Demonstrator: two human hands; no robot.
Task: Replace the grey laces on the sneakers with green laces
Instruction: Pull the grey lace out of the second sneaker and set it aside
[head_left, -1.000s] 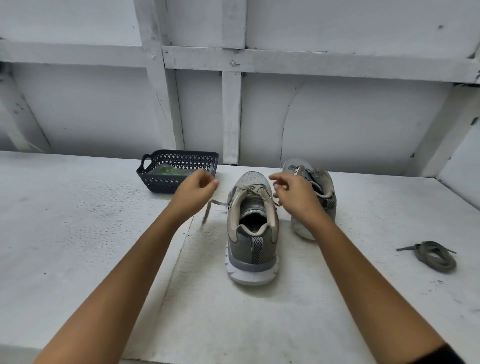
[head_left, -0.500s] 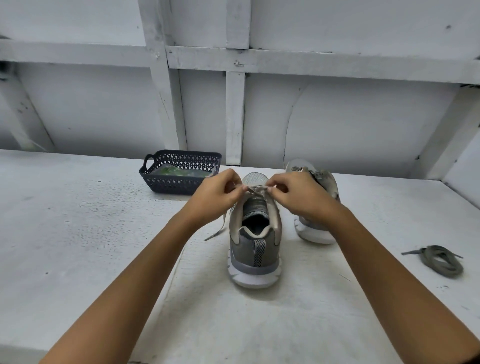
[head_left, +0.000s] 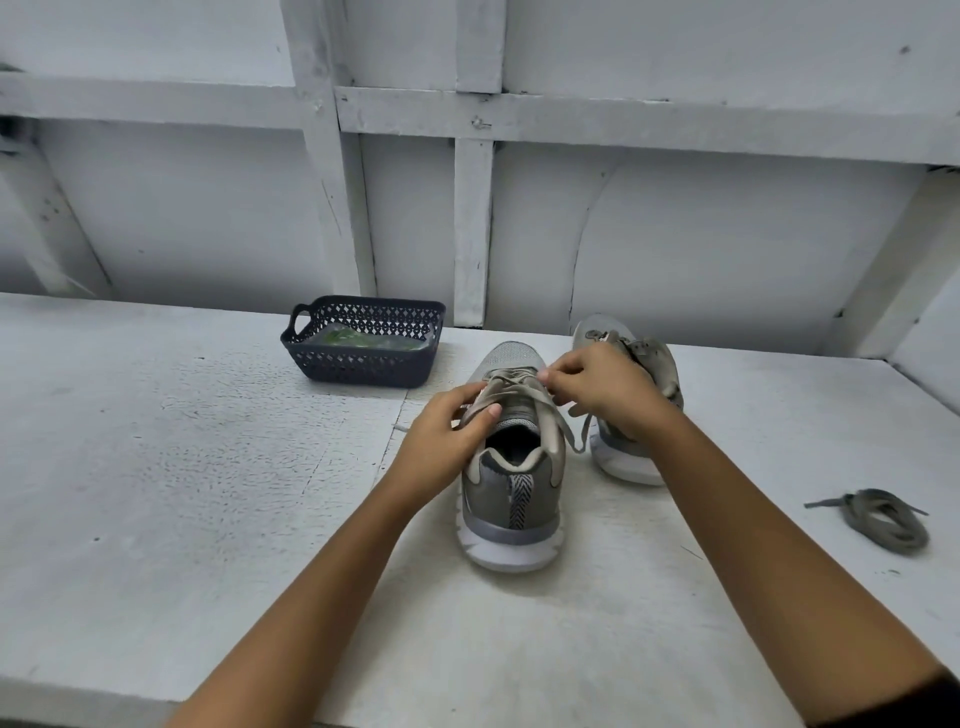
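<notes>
Grey lace removal in progress on the near sneaker (head_left: 511, 499)

I am pinching its grey lace (head_left: 511, 385) with my left hand (head_left: 447, 431) and right hand (head_left: 608, 389), fingers curled. One coiled grey lace (head_left: 883, 519) is lying to its right and the far sneaker (head_left: 658, 364) appears unlaced. The green laces (head_left: 353, 339) are sitting in the basket (head_left: 363, 364) beyond it, none fitted.

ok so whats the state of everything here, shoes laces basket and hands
near sneaker: upright, laced in grey
grey lace: untied, threaded through the near sneaker
far sneaker: upright, looks unlaced
loose lace: coiled on the table
basket: upright
green laces: unused, in the basket
left hand: pinching grey lace
right hand: pinching grey lace
</notes>
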